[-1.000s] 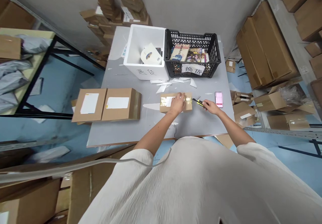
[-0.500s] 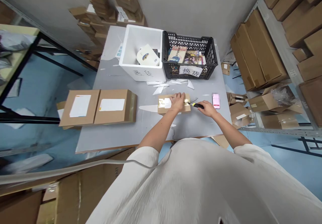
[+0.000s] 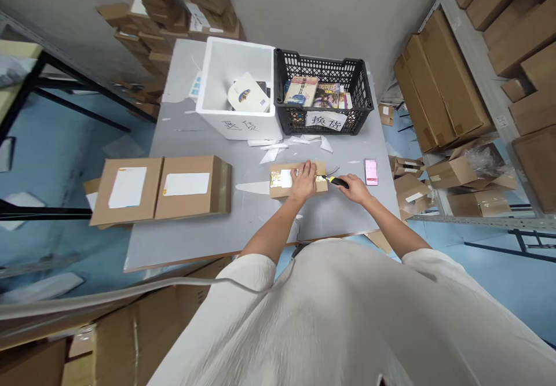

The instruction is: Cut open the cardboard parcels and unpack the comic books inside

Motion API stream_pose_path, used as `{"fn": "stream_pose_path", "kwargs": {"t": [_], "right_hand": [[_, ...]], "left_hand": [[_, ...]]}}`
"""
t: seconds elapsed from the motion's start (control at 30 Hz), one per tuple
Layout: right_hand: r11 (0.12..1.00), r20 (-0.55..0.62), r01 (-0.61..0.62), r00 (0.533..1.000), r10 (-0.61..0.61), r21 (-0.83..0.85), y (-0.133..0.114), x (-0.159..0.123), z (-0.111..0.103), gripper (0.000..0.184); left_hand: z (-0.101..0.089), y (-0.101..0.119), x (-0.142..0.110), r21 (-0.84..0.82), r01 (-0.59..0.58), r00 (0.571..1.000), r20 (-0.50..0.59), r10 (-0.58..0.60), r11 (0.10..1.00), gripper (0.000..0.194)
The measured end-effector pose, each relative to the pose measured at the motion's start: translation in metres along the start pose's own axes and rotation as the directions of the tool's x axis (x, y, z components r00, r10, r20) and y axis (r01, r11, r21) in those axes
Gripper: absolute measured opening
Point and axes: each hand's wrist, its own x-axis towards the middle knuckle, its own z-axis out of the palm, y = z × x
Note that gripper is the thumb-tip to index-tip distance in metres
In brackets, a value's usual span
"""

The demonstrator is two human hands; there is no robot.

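A small cardboard box (image 3: 276,191) with shiny clear tape and a white label lies on the grey table (image 3: 191,235) in front of me. My left hand (image 3: 303,181) rests on top of it, fingers spread and pressing down, covering part of the label and tape. A black and yellow utility knife (image 3: 339,182) is gripped in my right hand (image 3: 355,189). Its tip meets the taped right end of the box. Whether the blade has gone through the tape is too small to tell.
Behind the box stand a white foam bin (image 3: 241,125) and a black plastic crate (image 3: 365,94) holding books. Paper scraps (image 3: 271,154) lie before them. A phone (image 3: 370,172) is at the right. Two larger cardboard boxes (image 3: 185,206) sit at the left edge.
The view has shifted slightly, so the table's contents appear a little further left. My left hand stays on the box, and the knife remains at its right end with only a slight shift.
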Motion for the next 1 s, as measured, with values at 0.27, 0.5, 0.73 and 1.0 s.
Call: {"fn": "stream_pose_path", "kwargs": {"t": [0.27,0.5,0.73,1.0], "right_hand": [[1.000,-0.023,-0.010,1.000,0.010,0.008,0.002,-0.001,0.008,0.048],[1.000,-0.048,0.009,0.999,-0.008,0.017,0.015,0.001,0.006,0.050],[0.992,-0.154,-0.092,0.983,0.104,0.084,0.034,0.010,0.002,0.055],[0.981,-0.153,-0.102,0.980,0.127,0.165,0.027,0.015,0.001,0.054]], "left_hand": [[-0.003,0.000,-0.002,0.013,0.007,1.000,0.013,-0.007,1.000,0.072],[-0.008,0.002,-0.004,0.038,0.017,0.999,0.030,-0.018,0.999,0.071],[-0.007,0.002,-0.006,0.033,0.021,0.999,0.033,-0.023,0.999,0.076],[-0.007,0.001,-0.002,0.011,0.021,1.000,0.010,-0.021,1.000,0.073]]}}
